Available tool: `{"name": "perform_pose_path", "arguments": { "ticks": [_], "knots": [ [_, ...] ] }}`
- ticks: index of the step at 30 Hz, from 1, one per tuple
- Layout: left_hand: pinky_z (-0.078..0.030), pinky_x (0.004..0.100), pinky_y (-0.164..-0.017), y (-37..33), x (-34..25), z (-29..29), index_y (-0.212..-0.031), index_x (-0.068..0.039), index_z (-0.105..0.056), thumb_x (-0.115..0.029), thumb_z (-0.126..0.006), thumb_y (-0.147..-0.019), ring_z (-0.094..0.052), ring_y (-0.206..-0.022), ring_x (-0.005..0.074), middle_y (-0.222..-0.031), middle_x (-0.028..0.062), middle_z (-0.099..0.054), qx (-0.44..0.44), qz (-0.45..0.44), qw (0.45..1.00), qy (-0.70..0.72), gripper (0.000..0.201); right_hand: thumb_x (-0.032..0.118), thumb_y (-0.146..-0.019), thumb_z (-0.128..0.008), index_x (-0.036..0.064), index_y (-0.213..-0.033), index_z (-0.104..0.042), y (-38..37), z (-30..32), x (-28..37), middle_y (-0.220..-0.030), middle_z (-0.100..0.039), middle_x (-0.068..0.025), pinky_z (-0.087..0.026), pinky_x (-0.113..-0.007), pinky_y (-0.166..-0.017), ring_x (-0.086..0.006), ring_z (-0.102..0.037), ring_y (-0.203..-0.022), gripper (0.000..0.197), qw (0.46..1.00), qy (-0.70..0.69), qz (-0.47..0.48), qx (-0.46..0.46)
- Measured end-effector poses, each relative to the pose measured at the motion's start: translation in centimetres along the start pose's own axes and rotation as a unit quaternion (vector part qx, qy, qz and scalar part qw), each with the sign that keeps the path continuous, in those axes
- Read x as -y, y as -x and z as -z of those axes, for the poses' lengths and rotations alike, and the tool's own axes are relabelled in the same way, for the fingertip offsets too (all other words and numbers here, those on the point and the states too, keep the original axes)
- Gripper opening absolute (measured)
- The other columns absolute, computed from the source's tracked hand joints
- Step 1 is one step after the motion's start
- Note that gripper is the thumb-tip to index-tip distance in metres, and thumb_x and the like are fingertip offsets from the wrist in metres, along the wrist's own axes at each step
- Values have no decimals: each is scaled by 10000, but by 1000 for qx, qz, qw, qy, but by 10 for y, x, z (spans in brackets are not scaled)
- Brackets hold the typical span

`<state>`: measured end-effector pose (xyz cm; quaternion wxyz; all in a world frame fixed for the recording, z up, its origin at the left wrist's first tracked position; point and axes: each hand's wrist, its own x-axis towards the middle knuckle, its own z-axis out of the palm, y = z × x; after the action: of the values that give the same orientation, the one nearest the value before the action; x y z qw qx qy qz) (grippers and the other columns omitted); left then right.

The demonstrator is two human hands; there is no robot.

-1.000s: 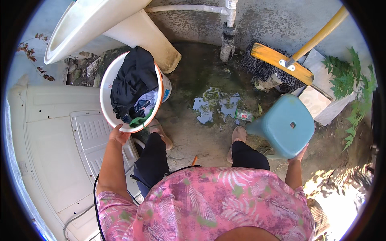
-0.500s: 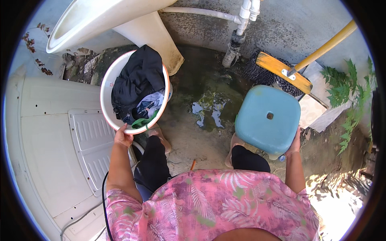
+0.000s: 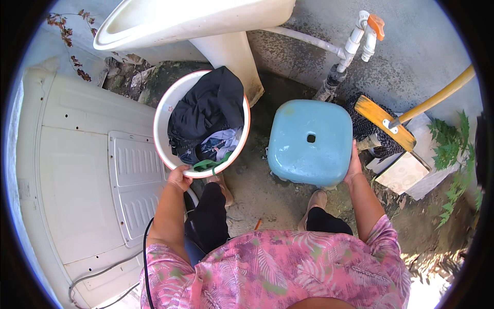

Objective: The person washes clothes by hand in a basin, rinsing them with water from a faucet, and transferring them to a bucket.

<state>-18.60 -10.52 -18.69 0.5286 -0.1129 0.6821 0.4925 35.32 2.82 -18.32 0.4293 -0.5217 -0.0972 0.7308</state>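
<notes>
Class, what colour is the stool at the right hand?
The stool is light blue; the head view shows it best.

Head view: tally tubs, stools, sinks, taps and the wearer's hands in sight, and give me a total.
Tub: 1, white with an orange rim
Stool: 1, blue
Sink: 1, white
Tap: 1, orange-handled
Hands: 2, left hand at the tub's rim, right hand at the stool's side
Total: 6
</notes>
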Motion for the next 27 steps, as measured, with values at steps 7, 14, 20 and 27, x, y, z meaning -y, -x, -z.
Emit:
{"name": "perform_pose_path", "arguments": {
  "ticks": [7,14,20,27],
  "knots": [
    [-507,392,-688,-3,2,2,-964,-7,-454,-80,-584,-752,-589,-797,268,-873,115,-560,24,-14,999,32,259,625,-829,-382,60,-1245,-453,-54,41,-28,-1225,-501,-120,-373,-363,-932,-248,-473,-1113,705,969,174,-33,-175],
    [-459,464,-835,-9,-11,9,-1163,14,-411,-98,-606,-753,-553,-942,312,-1026,163,-543,29,-91,994,59,468,310,-855,-522,-13,-1192,-476,-63,53,-25,-1109,-525,-167,-367,-356,-918,-261,-499,-1037,469,787,410,342,-309],
    [-442,424,-863,-17,-14,15,-1021,28,-454,-1,-544,-722,-545,-913,303,-939,143,-538,60,-113,992,10,313,145,-779,-631,55,-1195,-482,-21,-99,-43,-1121,-519,-114,-451,-319,-808,-217,-553,-935,450,819,435,350,132],
    [-495,406,-731,29,-7,-16,-1072,-70,-396,76,-498,-674,-538,-793,260,-861,104,-484,52,-169,984,-22,436,386,-666,-738,162,-1406,-136,-27,-222,-90,-1319,-400,-109,-362,-402,-921,-259,-400,-1183,980,919,319,-84,214]
  ]
}}
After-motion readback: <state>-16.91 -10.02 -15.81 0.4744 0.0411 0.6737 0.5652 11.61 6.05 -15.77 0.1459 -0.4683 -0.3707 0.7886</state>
